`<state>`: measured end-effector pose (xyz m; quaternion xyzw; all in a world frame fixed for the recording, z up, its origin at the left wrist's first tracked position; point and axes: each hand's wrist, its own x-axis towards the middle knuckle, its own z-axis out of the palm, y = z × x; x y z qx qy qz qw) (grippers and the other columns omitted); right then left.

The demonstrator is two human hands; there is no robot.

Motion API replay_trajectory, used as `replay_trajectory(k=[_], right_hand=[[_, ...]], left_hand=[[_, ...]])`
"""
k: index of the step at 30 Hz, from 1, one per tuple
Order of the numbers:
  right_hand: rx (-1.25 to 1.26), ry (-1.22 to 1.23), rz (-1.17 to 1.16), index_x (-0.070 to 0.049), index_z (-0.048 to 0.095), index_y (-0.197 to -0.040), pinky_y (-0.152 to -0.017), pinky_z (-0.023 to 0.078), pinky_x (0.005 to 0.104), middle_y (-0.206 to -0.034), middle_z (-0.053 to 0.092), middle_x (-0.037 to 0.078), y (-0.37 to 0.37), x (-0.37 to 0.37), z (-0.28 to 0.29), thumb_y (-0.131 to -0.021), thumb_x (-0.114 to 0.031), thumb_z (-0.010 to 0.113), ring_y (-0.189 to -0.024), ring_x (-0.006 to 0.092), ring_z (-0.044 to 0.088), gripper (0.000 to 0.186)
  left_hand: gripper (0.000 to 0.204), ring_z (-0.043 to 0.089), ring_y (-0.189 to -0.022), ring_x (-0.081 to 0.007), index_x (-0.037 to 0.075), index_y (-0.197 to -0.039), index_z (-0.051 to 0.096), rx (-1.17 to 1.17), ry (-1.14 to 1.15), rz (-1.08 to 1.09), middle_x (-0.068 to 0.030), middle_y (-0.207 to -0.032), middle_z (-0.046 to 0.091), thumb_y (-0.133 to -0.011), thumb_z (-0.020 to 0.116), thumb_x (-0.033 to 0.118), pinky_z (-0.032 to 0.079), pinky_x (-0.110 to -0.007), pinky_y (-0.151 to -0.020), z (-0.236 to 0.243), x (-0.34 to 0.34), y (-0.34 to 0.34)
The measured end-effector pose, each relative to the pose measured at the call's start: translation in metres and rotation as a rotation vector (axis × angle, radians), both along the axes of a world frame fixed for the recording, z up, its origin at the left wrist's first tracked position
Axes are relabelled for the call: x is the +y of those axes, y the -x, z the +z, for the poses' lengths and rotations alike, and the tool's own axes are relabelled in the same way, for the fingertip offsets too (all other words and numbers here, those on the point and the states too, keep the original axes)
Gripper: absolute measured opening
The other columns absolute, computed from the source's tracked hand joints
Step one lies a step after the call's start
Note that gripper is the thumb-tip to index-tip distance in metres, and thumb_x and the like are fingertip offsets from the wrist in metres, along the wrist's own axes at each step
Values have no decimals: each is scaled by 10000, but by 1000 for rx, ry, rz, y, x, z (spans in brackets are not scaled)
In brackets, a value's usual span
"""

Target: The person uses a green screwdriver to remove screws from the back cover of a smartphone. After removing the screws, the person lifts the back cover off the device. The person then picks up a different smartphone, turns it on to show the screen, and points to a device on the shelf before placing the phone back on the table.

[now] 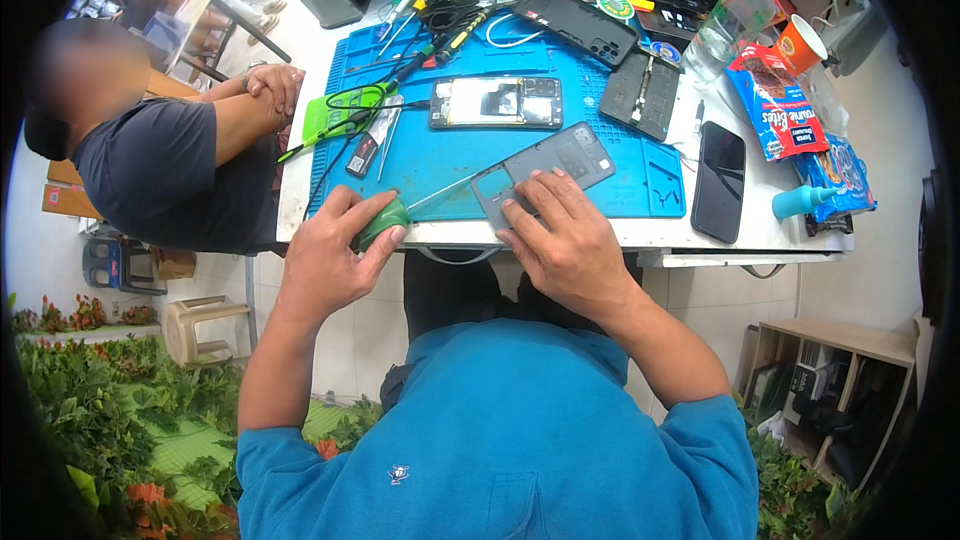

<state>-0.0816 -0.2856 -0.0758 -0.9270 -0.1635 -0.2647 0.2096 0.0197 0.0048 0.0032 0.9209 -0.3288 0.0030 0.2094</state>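
Lighting: bright, even daylight; you get only soft, short shadows under your hands on the blue mat (440,165). Glare: white sheen on the opened phone (496,102) at the mat's centre. Distortion: strong fisheye; the table (700,232) edge bows, black corners ring the picture. Focus: sharp near the mat, softer toward the rim.

You are looking down on a white table (760,237) standing on a pale tiled floor (330,340) in even, bright light. To your left a plastic stool (200,325) stands on the tiles, with green plants (90,390) and orange flowers along the lower edge. To your right a low wooden shelf (850,340) holds dark items that you cannot make out.
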Motion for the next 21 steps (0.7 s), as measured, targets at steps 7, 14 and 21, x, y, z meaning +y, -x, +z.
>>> replay_trajectory(k=[7, 14, 21], right_hand=[[6, 1, -1, -14, 760, -1214, -1202, 543, 555, -1285, 720, 213, 0, -1, 3, -1007, -212, 810, -1315, 391, 685, 291], [7, -4, -3, -10, 761, -1206, -1205, 542, 554, -1275, 718, 211, 0, 0, 2, -990, -210, 825, -1306, 391, 685, 301], [3, -1, -6, -7, 762, -1204, -1200, 543, 555, -1276, 719, 216, 0, 0, 1, -986, -204, 828, -1300, 399, 688, 300]], left_hand=[[385, 747, -805, -338, 101, -1310, 825, -13, -9, -14, -139, -1015, 705, -1002, 829, 333, 601, -443, -733, 1, -3, -7], [383, 721, -863, -335, 60, -1313, 814, 34, 3, -19, -163, -1002, 686, -992, 832, 268, 579, -422, -765, 0, -6, -5], [384, 747, -795, -339, 90, -1284, 831, -8, 2, -27, -140, -1008, 709, -996, 838, 344, 600, -445, -725, -2, -5, -6]])
